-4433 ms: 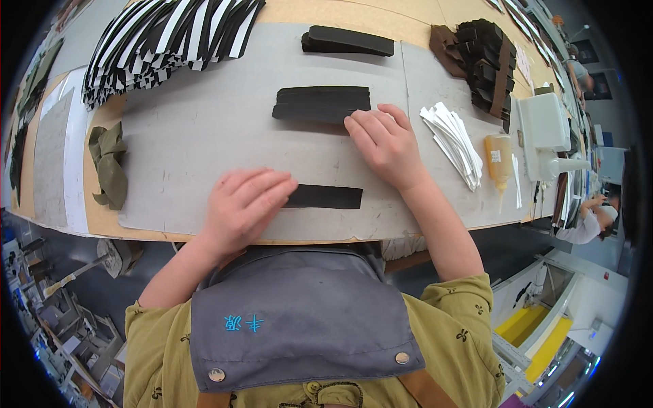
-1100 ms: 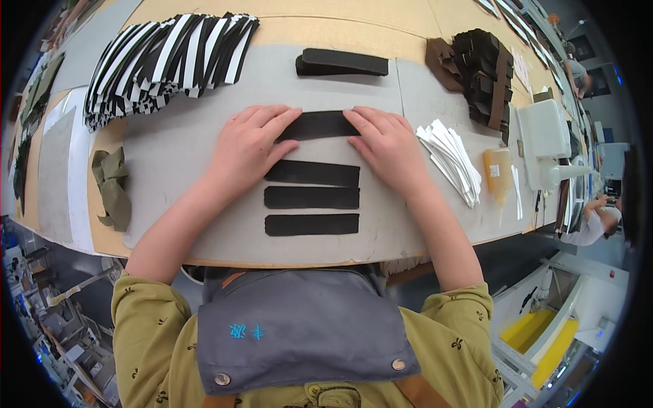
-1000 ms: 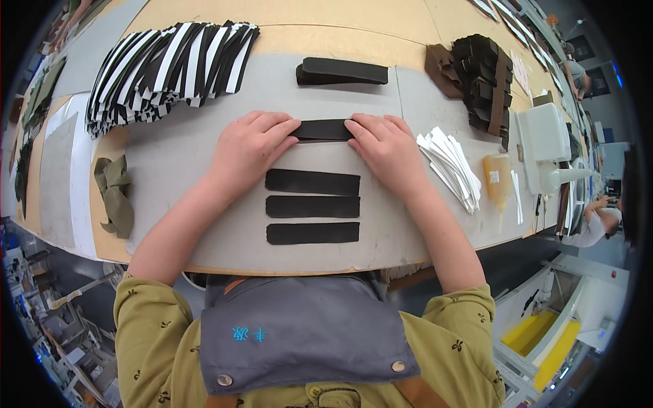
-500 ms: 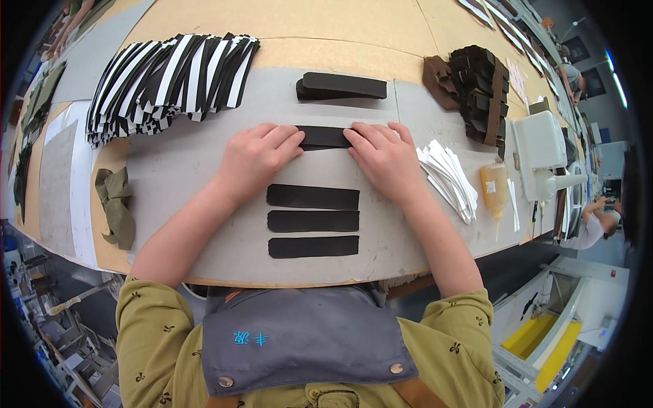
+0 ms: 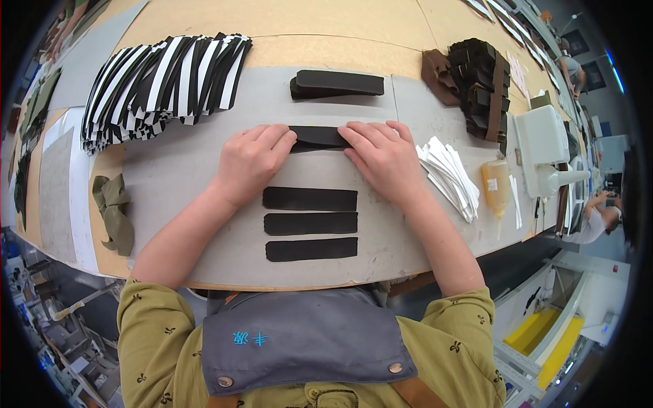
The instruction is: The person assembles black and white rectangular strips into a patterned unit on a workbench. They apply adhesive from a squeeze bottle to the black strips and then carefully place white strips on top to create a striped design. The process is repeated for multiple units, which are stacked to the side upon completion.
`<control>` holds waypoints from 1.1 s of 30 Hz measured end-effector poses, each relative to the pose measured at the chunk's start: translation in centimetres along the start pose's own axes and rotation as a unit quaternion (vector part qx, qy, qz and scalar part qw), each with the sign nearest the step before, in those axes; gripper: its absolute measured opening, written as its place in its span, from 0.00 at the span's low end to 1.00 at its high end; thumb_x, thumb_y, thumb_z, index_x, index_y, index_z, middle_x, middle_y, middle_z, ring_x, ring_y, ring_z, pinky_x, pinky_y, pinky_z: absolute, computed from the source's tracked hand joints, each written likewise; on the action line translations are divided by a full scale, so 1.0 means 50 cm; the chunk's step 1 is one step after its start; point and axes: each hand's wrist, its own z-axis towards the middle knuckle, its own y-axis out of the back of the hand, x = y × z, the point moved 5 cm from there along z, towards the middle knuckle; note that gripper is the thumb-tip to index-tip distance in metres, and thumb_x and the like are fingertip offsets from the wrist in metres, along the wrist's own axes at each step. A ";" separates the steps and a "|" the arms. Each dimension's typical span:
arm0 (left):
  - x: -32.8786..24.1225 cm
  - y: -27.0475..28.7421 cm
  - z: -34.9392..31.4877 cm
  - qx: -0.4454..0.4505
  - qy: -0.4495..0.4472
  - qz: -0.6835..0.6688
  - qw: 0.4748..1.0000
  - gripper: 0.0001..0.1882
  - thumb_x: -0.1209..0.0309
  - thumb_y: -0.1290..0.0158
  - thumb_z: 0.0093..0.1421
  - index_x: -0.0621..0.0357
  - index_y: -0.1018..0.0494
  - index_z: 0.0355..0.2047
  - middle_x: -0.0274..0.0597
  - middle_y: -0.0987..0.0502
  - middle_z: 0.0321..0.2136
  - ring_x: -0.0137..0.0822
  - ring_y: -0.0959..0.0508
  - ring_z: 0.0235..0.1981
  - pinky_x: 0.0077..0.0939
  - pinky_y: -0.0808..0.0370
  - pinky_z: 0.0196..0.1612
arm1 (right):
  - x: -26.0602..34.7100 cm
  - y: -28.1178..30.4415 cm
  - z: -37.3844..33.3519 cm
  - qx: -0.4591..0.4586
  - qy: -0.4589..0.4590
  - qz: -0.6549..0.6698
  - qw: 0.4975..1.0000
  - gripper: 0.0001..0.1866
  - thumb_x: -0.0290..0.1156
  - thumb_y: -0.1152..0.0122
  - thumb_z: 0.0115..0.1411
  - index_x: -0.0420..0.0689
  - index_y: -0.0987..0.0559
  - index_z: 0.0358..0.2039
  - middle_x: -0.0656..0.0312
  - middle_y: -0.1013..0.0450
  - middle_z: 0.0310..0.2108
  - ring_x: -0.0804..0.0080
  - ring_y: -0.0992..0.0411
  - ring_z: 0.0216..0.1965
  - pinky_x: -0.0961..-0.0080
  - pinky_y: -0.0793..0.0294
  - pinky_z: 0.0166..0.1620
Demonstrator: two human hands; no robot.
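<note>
Left fingers: left hand (image 5: 255, 160) pinched closed on the left end of the held black strip (image 5: 316, 132).
Right fingers: right hand (image 5: 384, 156) likewise closed on its right end.
Held strip: between the hands, roughly parallel to the near edge of the bench (image 5: 326, 42).
Just changed: over the last second, a second layer has shown along its near side; parting or aligning layers, I judge, but cannot tell which.
Toward near edge: three black strips (image 5: 311, 224) lie apart, unaltered.
Away from near edge: black stack (image 5: 339, 83).
Rightward: white strips (image 5: 449, 178), amber bottle (image 5: 496, 185).
</note>
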 end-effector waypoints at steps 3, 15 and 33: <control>-0.001 0.002 -0.002 -0.002 0.000 -0.003 1.000 0.09 0.74 0.40 0.56 0.53 0.19 0.39 0.33 0.17 0.38 0.34 0.15 0.37 0.29 0.22 0.34 | 0.004 0.001 0.002 -0.007 0.009 -0.001 1.000 0.20 0.33 0.30 0.58 0.50 0.19 0.51 0.69 0.21 0.50 0.71 0.23 0.51 0.58 0.30 0.59; -0.052 0.057 -0.050 0.011 -0.054 0.013 0.998 0.18 0.72 0.41 0.49 0.50 0.16 0.42 0.27 0.17 0.40 0.32 0.18 0.38 0.28 0.22 0.38 | 0.031 0.004 -0.036 -0.006 0.093 -0.014 0.996 0.17 0.30 0.39 0.58 0.57 0.15 0.48 0.70 0.22 0.55 0.73 0.24 0.53 0.63 0.30 0.60; -0.012 0.061 -0.016 0.058 0.071 -0.102 0.991 0.24 0.67 0.35 0.58 0.50 0.21 0.56 0.34 0.18 0.47 0.41 0.21 0.49 0.37 0.26 0.51 | -0.011 0.018 -0.032 0.008 -0.010 0.040 0.999 0.26 0.24 0.39 0.60 0.55 0.20 0.60 0.68 0.23 0.58 0.66 0.27 0.59 0.62 0.31 0.60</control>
